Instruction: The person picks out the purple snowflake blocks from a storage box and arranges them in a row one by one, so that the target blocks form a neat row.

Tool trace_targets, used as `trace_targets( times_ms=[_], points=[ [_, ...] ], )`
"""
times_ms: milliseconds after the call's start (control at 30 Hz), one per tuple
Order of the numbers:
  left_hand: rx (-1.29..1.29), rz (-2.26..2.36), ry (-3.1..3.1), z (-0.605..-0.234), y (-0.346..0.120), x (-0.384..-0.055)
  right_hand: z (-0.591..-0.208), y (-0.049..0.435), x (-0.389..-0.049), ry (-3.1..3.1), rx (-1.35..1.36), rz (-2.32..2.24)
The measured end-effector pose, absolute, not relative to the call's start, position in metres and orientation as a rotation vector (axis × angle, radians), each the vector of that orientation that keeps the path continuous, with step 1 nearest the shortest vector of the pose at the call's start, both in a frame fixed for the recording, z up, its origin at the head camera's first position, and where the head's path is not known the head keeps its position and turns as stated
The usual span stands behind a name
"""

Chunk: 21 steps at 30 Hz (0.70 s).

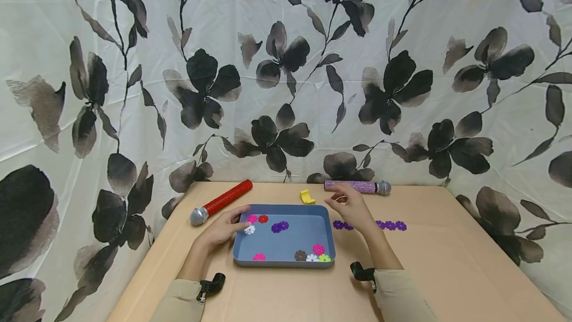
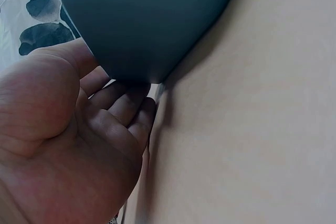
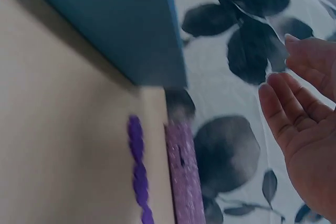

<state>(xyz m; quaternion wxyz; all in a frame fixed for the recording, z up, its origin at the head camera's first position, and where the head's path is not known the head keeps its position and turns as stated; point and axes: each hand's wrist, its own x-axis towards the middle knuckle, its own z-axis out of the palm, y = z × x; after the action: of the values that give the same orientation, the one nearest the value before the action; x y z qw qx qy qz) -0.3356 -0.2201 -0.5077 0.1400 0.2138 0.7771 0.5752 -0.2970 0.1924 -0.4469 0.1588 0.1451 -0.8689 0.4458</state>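
My left hand [image 1: 223, 226] grips the left side of a blue-grey tray [image 1: 286, 264], thumb over the rim. In the left wrist view its fingers [image 2: 123, 103] curl under the tray's corner [image 2: 142, 35]. Inside the tray lie small flower-shaped pieces: purple ones [image 1: 280, 227] near the middle, pink, red and white ones at the upper left, a pink one [image 1: 259, 257] at the lower left, and brown, white, green and pink ones at the lower right. Past the tray's right edge, my right hand [image 1: 350, 205] is raised over the table with fingers loosely bent, holding nothing.
Purple flower pieces [image 1: 391, 225] form a row right of the tray, partly hidden behind my right forearm. A red microphone [image 1: 228, 198] lies at the back left, a glittery purple microphone [image 1: 362, 187] at the back right. Behind the tray sits a small yellow object [image 1: 306, 197].
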Motion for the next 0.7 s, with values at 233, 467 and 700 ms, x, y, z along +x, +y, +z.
trace_targets(
  times_ms=[233,467,700],
  points=[
    [0.616,1.657,2.252,-0.506,-0.220,-0.336,-0.454,0.160,-0.300,-2.532,0.502,1.310],
    [0.608,1.652,2.254,-0.506,-0.220,-0.337,-0.461,0.138,-0.302,-2.542,0.593,1.274],
    [0.599,1.649,2.248,-0.506,-0.221,-0.336,-0.467,0.120,-0.302,-2.590,0.664,1.241]
  ],
)
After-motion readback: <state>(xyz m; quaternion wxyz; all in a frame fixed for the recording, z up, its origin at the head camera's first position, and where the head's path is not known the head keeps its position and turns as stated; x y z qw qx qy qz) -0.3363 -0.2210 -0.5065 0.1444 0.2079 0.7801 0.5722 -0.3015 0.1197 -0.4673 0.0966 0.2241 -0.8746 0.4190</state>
